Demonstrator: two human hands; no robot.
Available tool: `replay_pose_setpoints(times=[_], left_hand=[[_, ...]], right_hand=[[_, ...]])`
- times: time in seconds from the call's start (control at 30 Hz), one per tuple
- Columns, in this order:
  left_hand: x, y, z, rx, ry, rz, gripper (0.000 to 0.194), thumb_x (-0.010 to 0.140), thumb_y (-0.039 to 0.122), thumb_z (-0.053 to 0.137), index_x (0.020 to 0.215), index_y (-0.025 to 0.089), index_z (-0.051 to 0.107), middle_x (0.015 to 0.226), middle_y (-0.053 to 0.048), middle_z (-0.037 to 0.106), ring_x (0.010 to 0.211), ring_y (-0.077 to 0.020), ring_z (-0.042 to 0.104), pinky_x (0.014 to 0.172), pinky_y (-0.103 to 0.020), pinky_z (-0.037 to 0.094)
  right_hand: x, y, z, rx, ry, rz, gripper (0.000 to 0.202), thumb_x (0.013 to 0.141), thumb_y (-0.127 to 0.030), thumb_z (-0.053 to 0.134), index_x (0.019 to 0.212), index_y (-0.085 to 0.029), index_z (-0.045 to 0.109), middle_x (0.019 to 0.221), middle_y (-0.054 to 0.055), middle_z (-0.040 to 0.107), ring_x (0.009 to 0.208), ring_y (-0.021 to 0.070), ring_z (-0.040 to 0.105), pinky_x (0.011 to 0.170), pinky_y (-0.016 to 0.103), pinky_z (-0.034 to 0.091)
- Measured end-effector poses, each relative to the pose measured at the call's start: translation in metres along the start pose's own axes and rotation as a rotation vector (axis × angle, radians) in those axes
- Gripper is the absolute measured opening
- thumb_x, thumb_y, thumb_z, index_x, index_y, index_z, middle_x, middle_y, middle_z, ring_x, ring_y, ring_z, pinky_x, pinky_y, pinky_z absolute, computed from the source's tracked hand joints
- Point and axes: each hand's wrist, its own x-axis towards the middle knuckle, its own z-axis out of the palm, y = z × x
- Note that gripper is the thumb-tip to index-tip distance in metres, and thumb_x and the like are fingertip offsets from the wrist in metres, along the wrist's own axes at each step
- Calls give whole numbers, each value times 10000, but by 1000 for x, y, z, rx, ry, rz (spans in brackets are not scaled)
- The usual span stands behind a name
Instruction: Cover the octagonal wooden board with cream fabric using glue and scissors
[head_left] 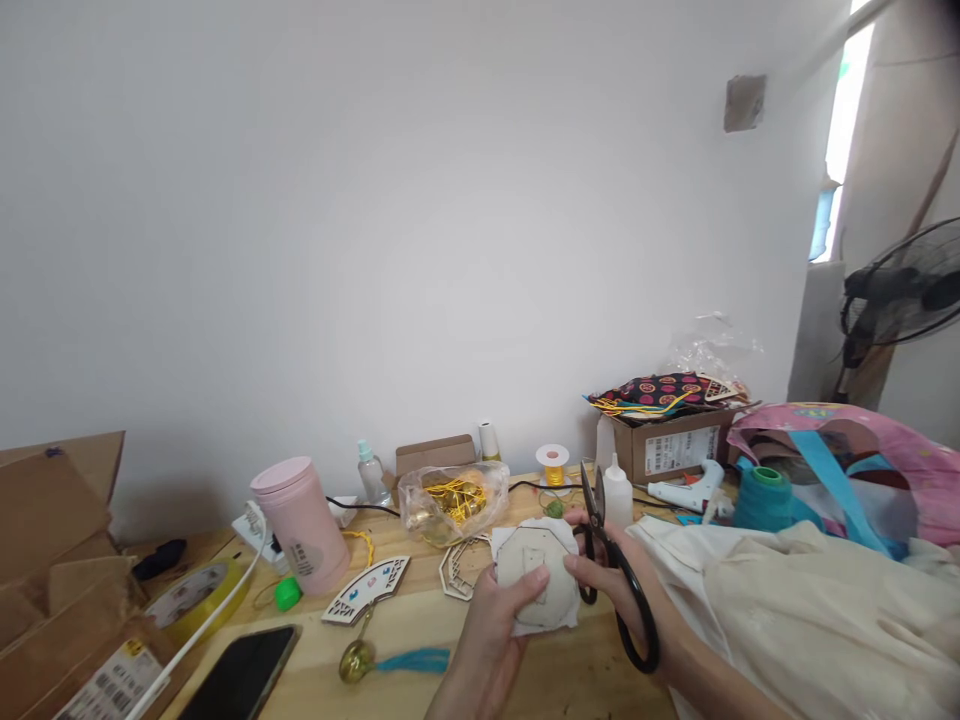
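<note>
In the middle of the head view, my left hand (489,628) grips a piece of white cloth (553,553) with a drawn octagon outline and a smaller shape inside it. The thumb presses flat on its face. My right hand (646,572) has black-handled scissors (595,496) looped over its fingers, blades pointing up and away from the cloth. Its thumb and fingertips touch the cloth's right edge. Just behind the cloth lies a wooden openwork frame (454,572). To the left are a fan-shaped wooden piece (367,591) and a gold bell (356,661) with a blue tassel (414,660).
At left stand a pink tumbler (304,530), a phone (241,672), yellow tape (196,600) and an open carton (67,590). Behind are a bag of gold bells (454,500), a glue bottle (618,492) and a packed box (675,447). Cream fabric (810,610) covers the right.
</note>
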Motion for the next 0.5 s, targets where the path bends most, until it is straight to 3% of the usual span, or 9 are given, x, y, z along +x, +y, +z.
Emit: replay_pose_setpoints(times=[0.1, 0.2, 0.33, 0.5], left_hand=[[0, 9, 2, -23, 31, 38, 311, 621, 133, 674, 928, 107, 629, 760, -83, 685, 662, -172, 620, 574, -240, 474], [-3, 20, 3, -67, 119, 122, 410, 639, 113, 658, 1038, 157, 577, 773, -47, 683, 655, -141, 619, 575, -212, 477], [-5, 28, 1, -85, 175, 193, 505, 646, 105, 650, 1126, 170, 508, 772, -33, 678, 666, -131, 612, 596, -214, 483], [-4, 29, -1, -3, 181, 239, 539, 632, 135, 668, 1141, 164, 493, 759, -32, 673, 654, -141, 603, 572, -226, 476]], right_hand=[[-1, -2, 1, -126, -63, -19, 358, 669, -371, 599, 954, -169, 522, 576, -48, 434, 503, 116, 430, 468, 232, 348], [0, 2, 0, -290, -185, -77, 409, 714, -446, 519, 996, -150, 515, 574, -43, 406, 499, 121, 410, 457, 238, 334], [2, 9, -3, -504, -314, -183, 367, 704, -411, 543, 969, -158, 563, 558, -52, 387, 498, 113, 362, 450, 228, 272], [1, 5, -6, -535, -363, -230, 234, 683, -346, 581, 864, -203, 619, 561, -56, 400, 509, 110, 338, 453, 223, 231]])
